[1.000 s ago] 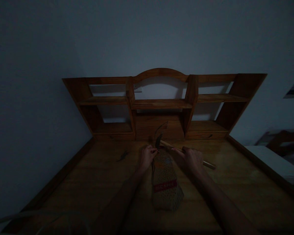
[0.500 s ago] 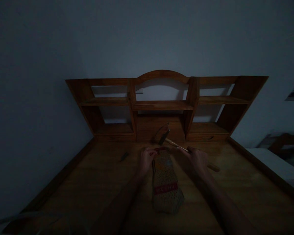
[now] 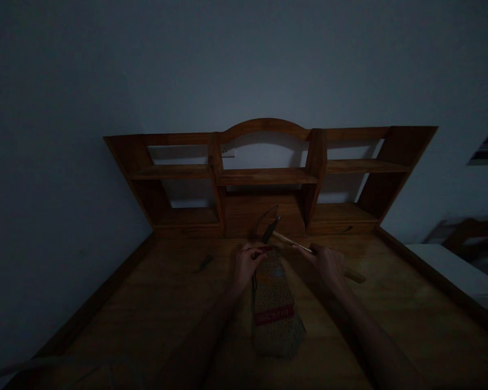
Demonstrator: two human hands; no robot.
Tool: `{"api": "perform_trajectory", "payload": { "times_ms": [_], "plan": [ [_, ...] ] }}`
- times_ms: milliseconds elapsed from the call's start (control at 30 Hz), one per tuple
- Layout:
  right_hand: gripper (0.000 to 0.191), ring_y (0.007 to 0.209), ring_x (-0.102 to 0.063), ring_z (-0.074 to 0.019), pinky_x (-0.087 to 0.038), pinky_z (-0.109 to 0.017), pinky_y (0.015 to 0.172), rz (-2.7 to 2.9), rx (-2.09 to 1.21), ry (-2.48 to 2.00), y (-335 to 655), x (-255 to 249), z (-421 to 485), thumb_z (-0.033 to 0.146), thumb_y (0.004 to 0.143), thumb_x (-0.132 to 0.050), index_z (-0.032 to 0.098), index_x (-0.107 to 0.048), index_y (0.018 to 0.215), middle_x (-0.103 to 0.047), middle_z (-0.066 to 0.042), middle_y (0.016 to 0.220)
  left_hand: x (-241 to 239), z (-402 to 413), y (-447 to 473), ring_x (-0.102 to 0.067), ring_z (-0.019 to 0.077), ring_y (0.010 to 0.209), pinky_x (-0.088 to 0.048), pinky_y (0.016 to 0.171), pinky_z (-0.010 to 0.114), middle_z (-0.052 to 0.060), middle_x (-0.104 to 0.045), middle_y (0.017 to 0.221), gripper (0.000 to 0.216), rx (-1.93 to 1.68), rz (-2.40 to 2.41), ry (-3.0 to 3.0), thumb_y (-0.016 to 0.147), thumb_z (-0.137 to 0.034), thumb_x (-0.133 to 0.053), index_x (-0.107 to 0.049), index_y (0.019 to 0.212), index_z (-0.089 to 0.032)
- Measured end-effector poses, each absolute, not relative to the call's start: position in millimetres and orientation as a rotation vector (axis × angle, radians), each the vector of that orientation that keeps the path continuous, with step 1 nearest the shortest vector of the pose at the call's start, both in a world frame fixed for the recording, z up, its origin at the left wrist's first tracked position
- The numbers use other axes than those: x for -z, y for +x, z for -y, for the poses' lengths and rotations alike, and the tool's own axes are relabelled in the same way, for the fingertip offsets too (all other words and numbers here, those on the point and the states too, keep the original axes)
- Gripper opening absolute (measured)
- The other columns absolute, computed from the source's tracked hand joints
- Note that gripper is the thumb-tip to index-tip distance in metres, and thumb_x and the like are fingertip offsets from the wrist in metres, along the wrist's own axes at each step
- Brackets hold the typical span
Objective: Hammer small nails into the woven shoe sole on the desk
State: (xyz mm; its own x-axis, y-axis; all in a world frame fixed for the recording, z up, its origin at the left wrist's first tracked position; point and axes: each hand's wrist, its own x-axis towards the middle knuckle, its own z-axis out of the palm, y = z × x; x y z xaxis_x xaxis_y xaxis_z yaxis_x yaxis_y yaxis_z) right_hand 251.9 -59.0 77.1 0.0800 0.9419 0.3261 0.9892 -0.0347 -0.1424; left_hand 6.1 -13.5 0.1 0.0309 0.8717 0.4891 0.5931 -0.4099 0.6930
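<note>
My right hand (image 3: 327,265) is closed round the wooden handle of a hammer (image 3: 287,239). The hammer's dark head (image 3: 270,230) is up and to the left of that hand, just beyond the far end of a speckled tan, flat piece (image 3: 273,287) with red bands and lettering, whose kind I cannot make out. The handle's butt pokes out past the right side of my hand. At the piece's far left edge, my left hand (image 3: 244,266) has its thumb and finger pinched together. What lies in the pinch is too dark and small to name.
Everything stands on a wooden desk (image 3: 154,309) in dim light. A wooden shelf unit (image 3: 264,176) runs along its back against the wall. A small dark object (image 3: 204,263) lies left of my left hand. A white surface (image 3: 451,271) is beyond the desk's right edge.
My left hand's fingertips have shifted slightly right over the far end of the speckled piece. The hammer stays nearly in place in my right hand; the view has moved slightly.
</note>
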Motion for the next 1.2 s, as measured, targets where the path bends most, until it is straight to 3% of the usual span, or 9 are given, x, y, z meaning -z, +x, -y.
{"api": "perform_trajectory", "payload": {
  "times_ms": [533,767,1067,1200],
  "plan": [
    [0.064,0.069,-0.063,-0.0238,-0.031,-0.029,0.059,2.029,0.283,-1.989,242.5,-86.6,68.7,0.076,0.077,-0.033,0.024,-0.07,0.077,-0.069,-0.011,0.069,-3.8,16.1,6.9,-0.052,0.0111,0.06,-0.034,0.054,0.021,0.001,-0.056,0.064,0.021,-1.262,-1.495,1.968,0.076,-0.037,-0.066,-0.075,0.074,-0.018],
    [0.061,0.067,-0.063,-0.0221,-0.027,-0.028,0.056,1.954,0.301,-1.98,245.0,-86.5,68.9,0.071,0.082,-0.032,0.023,-0.07,0.08,-0.069,-0.01,0.069,-2.1,15.7,8.3,-0.06,0.0141,0.068,-0.043,0.061,0.023,0.004,-0.067,0.077,0.017,-1.313,-1.467,1.879,0.074,-0.035,-0.068,-0.075,0.077,-0.019],
    [0.054,0.068,-0.062,-0.0222,-0.029,-0.028,0.057,2.034,0.32,-1.973,244.4,-79.7,66.6,0.068,0.081,-0.04,0.022,-0.069,0.079,-0.069,-0.01,0.069,1.8,14.4,7.0,-0.057,0.0124,0.061,-0.04,0.056,0.022,0.003,-0.065,0.068,0.016,-1.291,-1.517,1.932,0.074,-0.034,-0.069,-0.075,0.076,-0.019],
    [0.041,0.065,-0.062,-0.0208,-0.026,-0.027,0.055,1.972,0.346,-1.999,249.1,-75.4,64.0,0.056,0.087,-0.043,0.025,-0.07,0.088,-0.069,-0.008,0.07,4.8,12.9,6.9,-0.058,0.0131,0.063,-0.041,0.058,0.023,0.003,-0.066,0.072,0.015,-1.327,-1.482,1.889,0.074,-0.032,-0.069,-0.075,0.075,-0.018]
  ]
}}
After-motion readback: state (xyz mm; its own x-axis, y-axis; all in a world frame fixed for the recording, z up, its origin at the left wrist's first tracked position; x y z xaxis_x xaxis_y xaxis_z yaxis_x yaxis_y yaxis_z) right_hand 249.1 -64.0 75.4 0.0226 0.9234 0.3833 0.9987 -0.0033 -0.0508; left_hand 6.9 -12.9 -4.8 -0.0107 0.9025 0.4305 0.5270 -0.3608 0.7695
